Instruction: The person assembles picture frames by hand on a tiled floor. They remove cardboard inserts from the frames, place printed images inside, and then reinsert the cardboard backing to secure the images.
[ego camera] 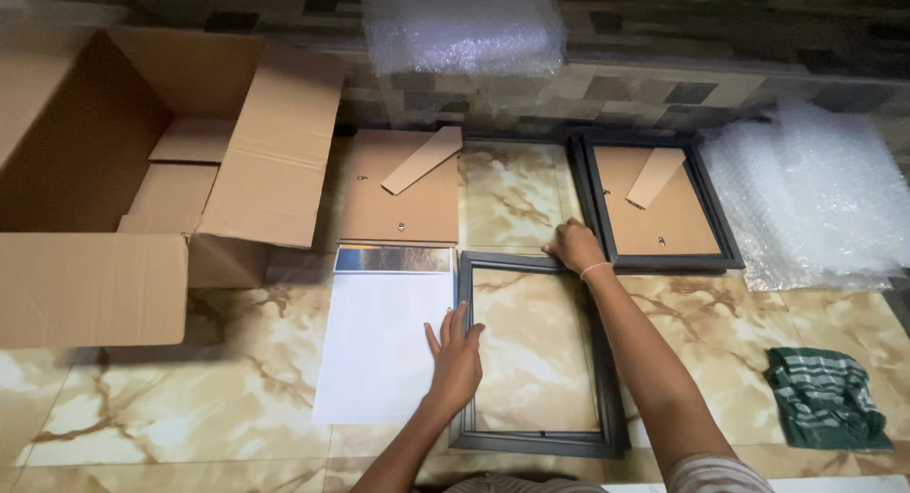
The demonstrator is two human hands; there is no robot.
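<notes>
Head view, looking down at a glossy cream marble-patterned tile floor (190,398) with brown veins. An empty rectangular dark grey picture frame (536,353) lies flat on it near the centre, its long axis running away from the person, one short end close to their body and the other pointing at the wall. Floor tile shows through its open middle.

The left hand (455,360) rests flat and open, fingers spread, on the frame's left rail, gripping nothing; its fingertips reach onto a smooth white rectangular sheet (379,346) lying just beside the frame, with a strip of shiny glass (393,259) at the sheet's far end. The right hand (575,246) is curled with fingers bent over the frame's far right corner, touching it; whether it grips cannot be told.

Beyond lie a brown fibreboard backing panel (398,194) with a slanted stand, and a second dark frame (659,209) with its backing fitted. A large open corrugated cardboard box (142,171) sits left. Crinkly clear bubble wrap (815,199) lies right, and another piece (464,28) on the ledge. A crumpled green striped cloth (827,398) lies at lower right.
</notes>
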